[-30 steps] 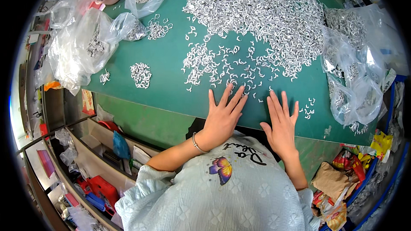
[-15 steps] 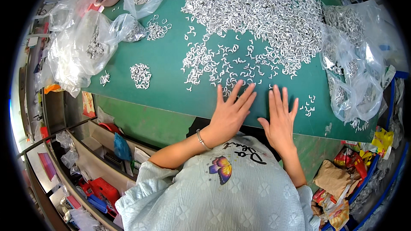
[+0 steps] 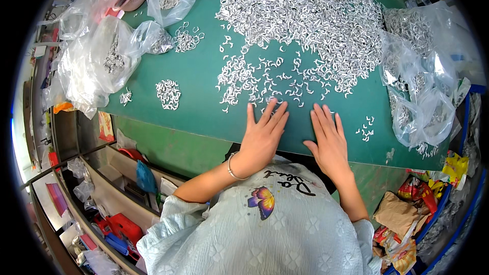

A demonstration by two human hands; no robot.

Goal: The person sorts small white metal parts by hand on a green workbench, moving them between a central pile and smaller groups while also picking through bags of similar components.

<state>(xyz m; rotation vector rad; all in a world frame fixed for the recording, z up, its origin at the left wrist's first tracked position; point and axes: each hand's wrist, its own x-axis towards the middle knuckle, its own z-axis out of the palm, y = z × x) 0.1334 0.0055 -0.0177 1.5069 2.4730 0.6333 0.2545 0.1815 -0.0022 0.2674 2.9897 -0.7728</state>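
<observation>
Fingers (image 3: 269, 114) of both hands lie flat and slightly fanned on the green table top (image 3: 198, 107), palms down, pinching nothing. Their tips reach the near fringe of the scattered small silvery metal hooks (image 3: 265, 79).

Green table top: fills the upper half of the view, its near edge bowed by the lens.

Main heap (image 3: 305, 15): a dense mound of the same silvery hooks at the far middle of the table, thinning toward the person into the loose scatter.

Clear plastic bags, left (image 3: 97, 66): several crumpled bags partly holding hooks, lying on the table's far left corner.

Clear plastic bags, right (image 3: 423, 86): more bags of hooks along the right edge.

Left hand (image 3: 262, 137): flat on the table just below the scatter; a thin bracelet (image 3: 230, 167) circles its wrist.

Right hand (image 3: 330, 142): flat beside the left, close but apart from it, fingertips at the scatter's edge.

Small pile (image 3: 168, 94): a separate clump of hooks well to the left of the hands.

Tiny group (image 3: 365, 128): a few hooks just right of the right hand.
</observation>
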